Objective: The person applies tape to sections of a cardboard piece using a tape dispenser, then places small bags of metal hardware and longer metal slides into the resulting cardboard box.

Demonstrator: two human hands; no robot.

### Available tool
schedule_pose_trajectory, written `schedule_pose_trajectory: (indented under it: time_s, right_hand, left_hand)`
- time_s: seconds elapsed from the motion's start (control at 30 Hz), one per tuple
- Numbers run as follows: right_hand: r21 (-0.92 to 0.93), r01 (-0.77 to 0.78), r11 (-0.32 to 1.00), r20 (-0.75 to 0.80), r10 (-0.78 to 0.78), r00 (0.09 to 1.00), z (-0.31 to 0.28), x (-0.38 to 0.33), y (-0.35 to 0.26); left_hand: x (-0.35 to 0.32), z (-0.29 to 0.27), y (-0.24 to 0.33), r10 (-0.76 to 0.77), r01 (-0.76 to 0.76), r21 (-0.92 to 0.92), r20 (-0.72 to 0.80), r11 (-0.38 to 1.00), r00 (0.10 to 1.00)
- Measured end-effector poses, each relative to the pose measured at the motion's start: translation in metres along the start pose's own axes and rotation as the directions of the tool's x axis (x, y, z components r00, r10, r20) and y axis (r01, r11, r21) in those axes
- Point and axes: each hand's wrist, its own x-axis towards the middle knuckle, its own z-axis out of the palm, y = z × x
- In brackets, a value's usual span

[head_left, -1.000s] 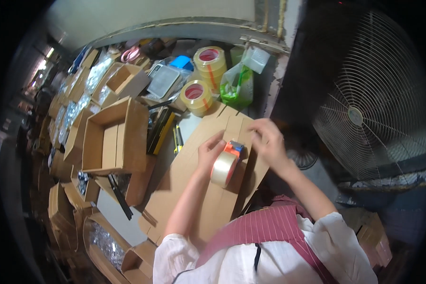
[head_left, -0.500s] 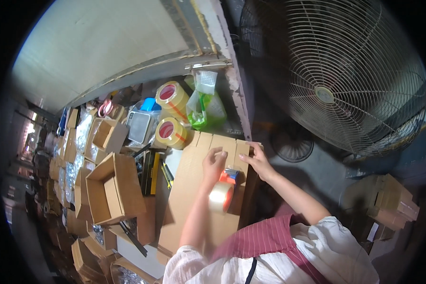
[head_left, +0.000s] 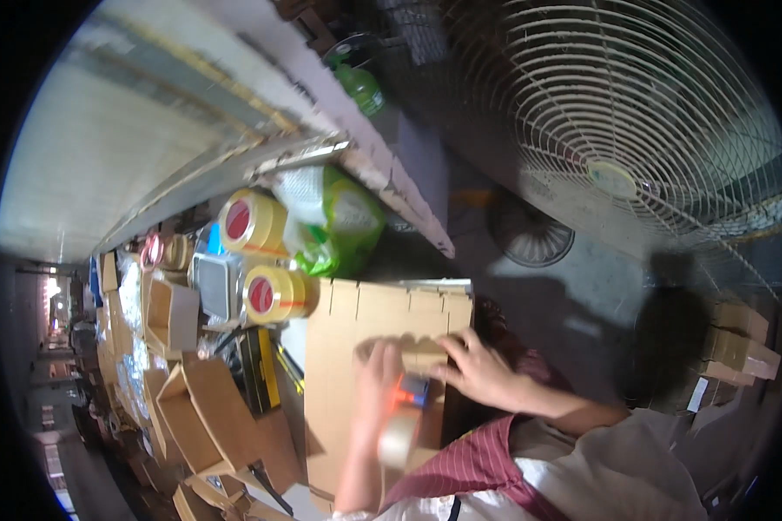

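Note:
Before me lies a flat cardboard sheet (head_left: 334, 391), with slots cut into its far edge. My left hand (head_left: 378, 378) is over the sheet with fingers curled; motion blur hides whether they grip anything. On the right, my right hand (head_left: 478, 373) has thumb and fingers closed at the end of a narrow raised cardboard strip (head_left: 421, 354), which spans the gap between both hands. Whether this strip is part of the sheet, I cannot tell. Beside my left wrist is an orange and blue tape dispenser (head_left: 412, 395) with a clear tape roll (head_left: 397, 441), partly covered by the wrist.
Two tape rolls (head_left: 273, 293) and a green and white plastic bag (head_left: 343, 221) stand beyond the sheet. Open cardboard boxes (head_left: 201, 412), a black and yellow box (head_left: 259, 369) and a yellow cutter (head_left: 288, 369) are on the left. A large caged fan (head_left: 612, 178) stands right.
Both hands have come nearer to me from the sheet's far edge. A raised cardboard strip now shows between them. The whole view has shifted and turned.

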Motion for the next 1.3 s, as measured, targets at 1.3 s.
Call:
schedule_pose_trajectory:
  time_s: [1.3]
  right_hand:
    - [0.044, 0.699, 0.713, -0.15, -0.687, 0.711, -0.065, -0.083, -0.075]
  left_hand:
    - [-0.042, 0.018, 0.033, 0.023, 0.424, -0.777, 0.49, 0.465, 0.871]
